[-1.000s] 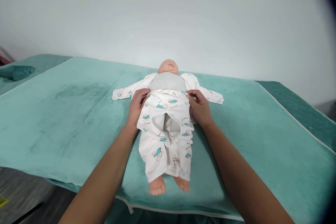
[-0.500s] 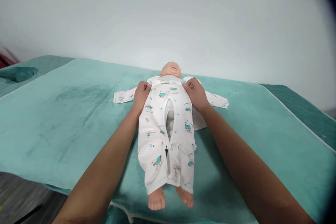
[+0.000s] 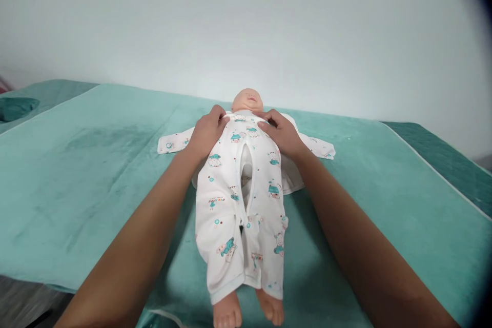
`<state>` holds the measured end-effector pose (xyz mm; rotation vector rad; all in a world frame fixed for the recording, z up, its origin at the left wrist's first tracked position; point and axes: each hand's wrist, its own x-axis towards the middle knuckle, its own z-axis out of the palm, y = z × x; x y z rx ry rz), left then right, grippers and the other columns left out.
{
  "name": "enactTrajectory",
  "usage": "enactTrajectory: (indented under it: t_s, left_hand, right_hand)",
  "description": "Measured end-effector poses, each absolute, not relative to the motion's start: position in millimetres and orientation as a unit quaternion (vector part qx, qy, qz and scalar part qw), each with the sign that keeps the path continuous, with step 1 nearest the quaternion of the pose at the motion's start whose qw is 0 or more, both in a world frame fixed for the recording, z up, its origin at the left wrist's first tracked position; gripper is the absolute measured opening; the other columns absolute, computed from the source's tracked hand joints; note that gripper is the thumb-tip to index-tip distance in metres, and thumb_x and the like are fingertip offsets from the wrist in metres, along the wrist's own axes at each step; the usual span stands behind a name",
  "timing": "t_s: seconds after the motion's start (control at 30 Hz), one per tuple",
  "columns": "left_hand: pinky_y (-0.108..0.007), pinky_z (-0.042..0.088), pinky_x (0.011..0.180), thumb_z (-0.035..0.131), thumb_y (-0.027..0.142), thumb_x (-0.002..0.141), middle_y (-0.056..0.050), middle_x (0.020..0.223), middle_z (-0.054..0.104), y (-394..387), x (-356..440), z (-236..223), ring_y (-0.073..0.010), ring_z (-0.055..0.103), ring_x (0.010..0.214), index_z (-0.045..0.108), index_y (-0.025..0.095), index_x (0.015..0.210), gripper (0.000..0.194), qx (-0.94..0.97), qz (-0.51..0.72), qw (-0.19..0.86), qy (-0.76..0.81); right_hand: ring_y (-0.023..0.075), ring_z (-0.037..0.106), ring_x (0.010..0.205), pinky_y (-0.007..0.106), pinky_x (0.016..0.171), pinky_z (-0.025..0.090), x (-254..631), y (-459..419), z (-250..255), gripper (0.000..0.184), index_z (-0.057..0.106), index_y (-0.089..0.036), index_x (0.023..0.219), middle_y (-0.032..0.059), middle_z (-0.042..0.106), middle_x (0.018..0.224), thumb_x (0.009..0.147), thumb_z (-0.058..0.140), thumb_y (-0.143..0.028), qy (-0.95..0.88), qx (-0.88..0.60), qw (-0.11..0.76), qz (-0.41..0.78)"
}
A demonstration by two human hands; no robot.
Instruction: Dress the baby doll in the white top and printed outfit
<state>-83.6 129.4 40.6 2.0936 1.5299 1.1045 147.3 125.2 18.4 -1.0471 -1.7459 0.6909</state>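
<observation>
Nearest, feet [image 3: 226, 311] stick out of printed trousers [image 3: 221, 184] on doll [image 3: 246, 98], face-up on green worktop [image 3: 96, 179]; keep legs straight. Farther up, L hand [image 3: 207, 130] fingers pinch waistband; R hand [image 3: 283, 134] thumb's on it, pinch unclear. Even tension L/R, cloth flat, no bunching nr chin. Top [image 3: 317, 147] beneath w/ sleeves out.

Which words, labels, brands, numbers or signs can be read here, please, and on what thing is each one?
None can be read with certainty.
White trousers: small letter-like print on the thigh at picture left, too small and blurred.
The same trousers: similar print low on the other leg, also unreadable.
Green cover and wall: no writing visible.
</observation>
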Motion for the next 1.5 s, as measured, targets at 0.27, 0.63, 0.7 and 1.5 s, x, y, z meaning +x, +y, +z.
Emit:
enactTrajectory:
  t_s: [0.27,0.63,0.7,1.5]
  left_hand:
    - [-0.032,0.036,0.068,0.06,0.018,0.082,-0.001,0.066,0.054,173,-75,40,-0.0189,0.047,0.066,0.048,0.022,0.073,0.016,0.659,0.418,0.193,0.595]
    - [-0.035,0.038,0.083,0.059,0.035,0.086,-0.004,0.083,0.062,162,-79,19,-0.0242,0.052,0.089,0.057,0.023,0.077,0.015,0.722,0.424,0.159,0.523]
    - [-0.033,0.037,0.075,0.053,0.041,0.09,-0.001,0.074,0.06,160,-84,21,-0.0215,0.051,0.076,0.057,0.024,0.079,0.021,0.723,0.395,0.227,0.52]
    - [-0.032,0.042,0.076,0.05,0.036,0.089,-0.002,0.089,0.068,180,-82,5,-0.0209,0.059,0.082,0.063,0.024,0.091,0.018,0.675,0.437,0.255,0.537]
  right_hand:
    - [0.015,0.044,0.069,0.03,0.068,0.034,143,160,17,0.017,0.044,-0.023,0.074,-0.0032,0.047,0.071,0.086,0.055,-0.03,-0.664,-0.55,0.477,0.169]
    - [0.0175,0.048,0.073,0.031,0.07,0.037,146,152,11,0.028,0.051,-0.023,0.077,-0.0002,0.056,0.076,0.088,0.053,-0.049,-0.675,-0.555,0.435,0.216]
    - [0.0171,0.046,0.072,0.03,0.068,0.035,151,150,15,0.034,0.048,-0.023,0.075,-0.0011,0.053,0.074,0.09,0.049,-0.053,-0.696,-0.555,0.392,0.232]
    - [0.0194,0.056,0.073,0.032,0.067,0.037,148,165,1,0.017,0.063,-0.026,0.087,0.0003,0.067,0.081,0.089,0.049,-0.036,-0.648,-0.579,0.454,0.198]
